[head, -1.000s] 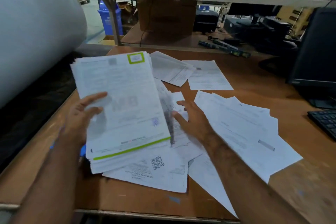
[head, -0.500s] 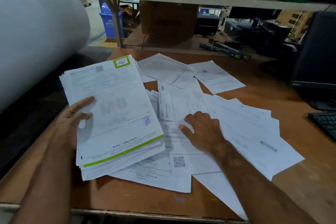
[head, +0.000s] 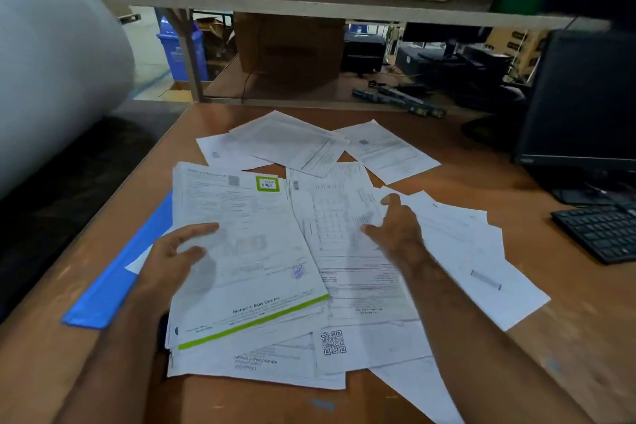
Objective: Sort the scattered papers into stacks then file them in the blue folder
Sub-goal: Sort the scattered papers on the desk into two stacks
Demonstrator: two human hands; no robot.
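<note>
At the near left of the brown table, a thick stack of papers with a green stripe along its near edge, held by the left hand: thumb laid on the top sheet, remaining fingers hidden beneath the stack. At three o'clock from the stack, the right hand resting on a printed sheet, fingers apart and lightly bent, pressing rather than gripping. Scattered papers fanned out around and beneath that hand, more loose sheets at twelve o'clock. Blue folder flat on the table at nine o'clock from the stack, partly covered by it. Black keyboard and monitor at two o'clock.
</note>
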